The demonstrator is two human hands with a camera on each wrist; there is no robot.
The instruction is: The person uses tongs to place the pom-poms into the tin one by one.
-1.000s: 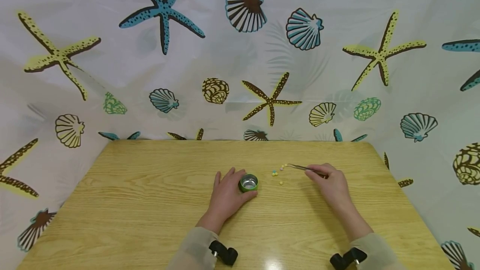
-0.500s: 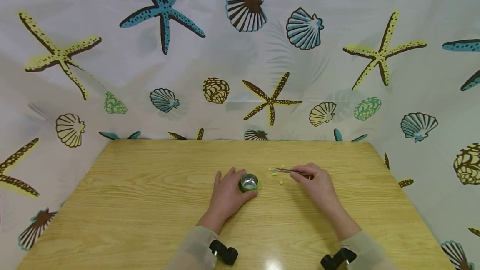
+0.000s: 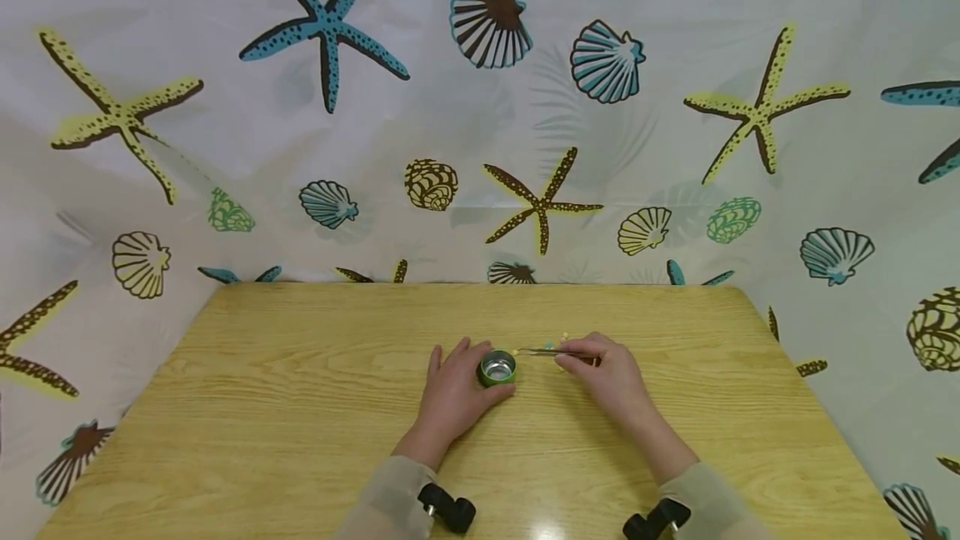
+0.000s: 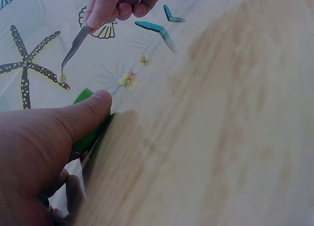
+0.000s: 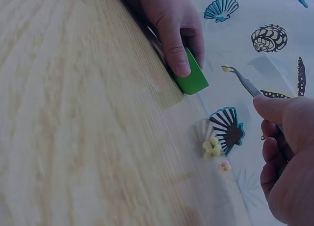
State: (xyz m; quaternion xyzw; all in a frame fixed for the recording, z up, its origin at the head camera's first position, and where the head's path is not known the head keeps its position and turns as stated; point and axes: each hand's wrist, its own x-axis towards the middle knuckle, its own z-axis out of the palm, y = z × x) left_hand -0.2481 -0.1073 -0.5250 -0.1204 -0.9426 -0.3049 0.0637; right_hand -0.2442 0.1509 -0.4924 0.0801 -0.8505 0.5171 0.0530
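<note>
My left hand (image 3: 457,394) holds a small round tin (image 3: 488,379), green outside and silvery inside, with fingers and thumb around its side. It stands upright on the table in the head view. My right hand (image 3: 613,382) pinches a pair of tweezers (image 3: 543,352) with a bent tip. A tiny yellow bead (image 5: 225,68) sits in that tip, close to the tin's right rim and apart from it in the right wrist view. Several loose beads (image 5: 212,148), yellow and one pink, lie on the table; the right hand and tweezers partly cover them in the head view.
The wooden table (image 3: 300,373) reaches back to a hanging white cloth (image 3: 420,98) printed with shells and starfish. Black wrist mounts (image 3: 447,507) sit on both sleeves.
My right hand has moved left with the tweezers, carrying a yellow bead from the loose group to beside the tin. My left hand and the tin have stayed in place.
</note>
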